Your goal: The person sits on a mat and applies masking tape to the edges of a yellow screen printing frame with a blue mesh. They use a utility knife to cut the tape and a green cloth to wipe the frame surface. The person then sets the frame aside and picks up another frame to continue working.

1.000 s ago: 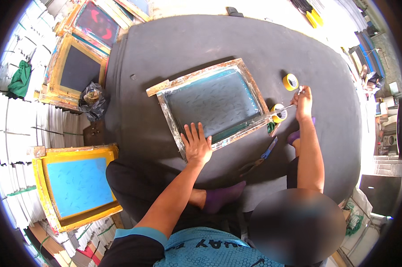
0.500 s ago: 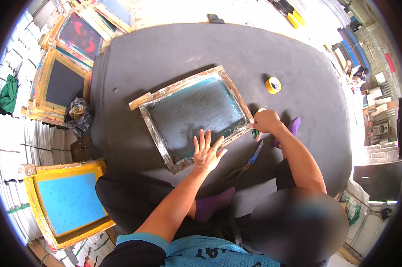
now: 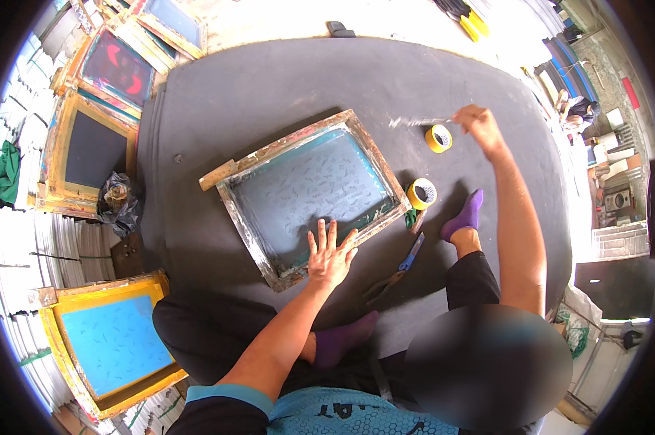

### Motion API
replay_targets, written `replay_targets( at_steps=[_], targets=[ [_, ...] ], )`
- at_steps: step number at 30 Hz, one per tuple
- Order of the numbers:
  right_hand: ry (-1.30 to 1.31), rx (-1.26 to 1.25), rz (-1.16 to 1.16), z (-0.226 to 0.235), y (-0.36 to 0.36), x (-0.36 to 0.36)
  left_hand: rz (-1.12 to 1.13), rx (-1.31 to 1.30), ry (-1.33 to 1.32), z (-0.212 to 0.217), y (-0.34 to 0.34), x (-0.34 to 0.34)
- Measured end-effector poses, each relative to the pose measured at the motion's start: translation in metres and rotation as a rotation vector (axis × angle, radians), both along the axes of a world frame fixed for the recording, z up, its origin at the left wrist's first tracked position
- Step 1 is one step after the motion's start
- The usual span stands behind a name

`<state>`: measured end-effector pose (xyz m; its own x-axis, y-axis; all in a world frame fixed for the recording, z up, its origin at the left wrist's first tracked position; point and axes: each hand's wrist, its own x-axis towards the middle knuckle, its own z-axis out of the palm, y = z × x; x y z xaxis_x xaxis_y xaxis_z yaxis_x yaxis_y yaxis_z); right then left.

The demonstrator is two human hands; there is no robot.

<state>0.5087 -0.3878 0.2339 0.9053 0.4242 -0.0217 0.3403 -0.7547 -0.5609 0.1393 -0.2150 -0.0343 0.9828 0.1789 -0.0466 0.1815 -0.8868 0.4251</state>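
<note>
A wooden screen-printing frame (image 3: pixel 284 147) with pale blue-grey mesh lies tilted on the black mat (image 3: pixel 306 72) in front of me. My left hand (image 3: pixel 330 254) lies flat, fingers spread, on the frame's near edge and mesh. My right hand (image 3: pixel 480 123) is stretched out to the far right, pinching one end of a pale strip of tape (image 3: pixel 418 122) that runs left from the fingers. A yellow tape roll (image 3: pixel 438 138) sits just below that strip. A second yellow roll (image 3: pixel 421 193) rests by the frame's right corner.
Blue-handled scissors (image 3: pixel 396 272) lie near my knee, beside my purple-socked foot (image 3: pixel 466 214). A yellow frame with blue mesh (image 3: pixel 106 341) lies at the lower left. More frames (image 3: pixel 96 145) and a black bag (image 3: pixel 117 203) line the mat's left edge.
My right hand has left the frame's right edge and moved out to the far right, now holding a strip of tape. My left hand stays flat on the frame.
</note>
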Motion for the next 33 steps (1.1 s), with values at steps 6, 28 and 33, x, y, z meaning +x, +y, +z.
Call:
replay_targets(
  at_steps=[6,28,33],
  targets=[
    [0.395,0.262,0.217,-0.093,0.043,-0.108,0.134,-0.272,-0.22,0.0,0.009,0.001],
    [0.724,0.622,0.024,-0.195,0.215,-0.298,0.51,-0.408,0.052,0.057,0.264,-0.094],
    [0.434,0.01,0.13,-0.242,0.199,-0.339,0.495,-0.102,0.02,0.035,0.285,-0.11]
  ],
)
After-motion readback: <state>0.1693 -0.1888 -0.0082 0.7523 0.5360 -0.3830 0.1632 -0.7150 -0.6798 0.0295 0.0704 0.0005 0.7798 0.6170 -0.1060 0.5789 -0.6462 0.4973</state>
